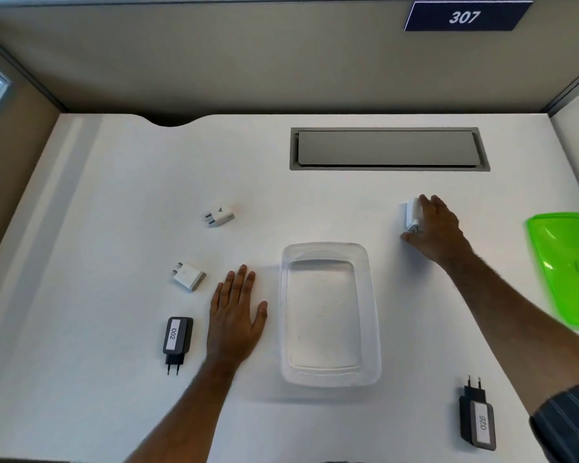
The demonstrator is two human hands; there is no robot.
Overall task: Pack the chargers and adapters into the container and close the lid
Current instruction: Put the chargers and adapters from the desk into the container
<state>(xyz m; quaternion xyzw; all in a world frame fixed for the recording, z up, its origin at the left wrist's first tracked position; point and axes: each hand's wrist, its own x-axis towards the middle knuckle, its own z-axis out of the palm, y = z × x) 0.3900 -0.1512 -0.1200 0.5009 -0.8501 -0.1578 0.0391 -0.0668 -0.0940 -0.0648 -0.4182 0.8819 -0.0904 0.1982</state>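
Head view: the right hand (432, 228), right of centre in the frame, has its fingers (427, 203) curled over a white charger (411, 213), with the thumb low at the charger's near end. The grip looks partly made, and whether the charger has left the bench (114, 379) cannot be told. The likely slip is here: the block is small and smooth-looking, pinched near one end, so it could twist or drop short of the clear container (330, 314) at lower centre, which holds nothing yet. A drop onto the container's rim could shove the light tub sideways.

The left hand (236, 315) lies flat, palm down, fingers pressed together and holding nothing, just beside the container's left wall but apart from it. It does not steady the tub.

Other pieces wait on the bench: a white adapter (219, 215) left of centre, a second white adapter (189, 275) below it, a black charger labelled 002 (176, 340) at lower left, and a black charger labelled 026 (477, 419) at lower right. All are well apart from the container. The green lid (569, 265) sits at the right edge, partly cut off by the frame, with the right forearm lying between it and the tub. The path from the right hand to the container looks open. A grey cable hatch (388, 148) lies farther up the frame, out of the way.
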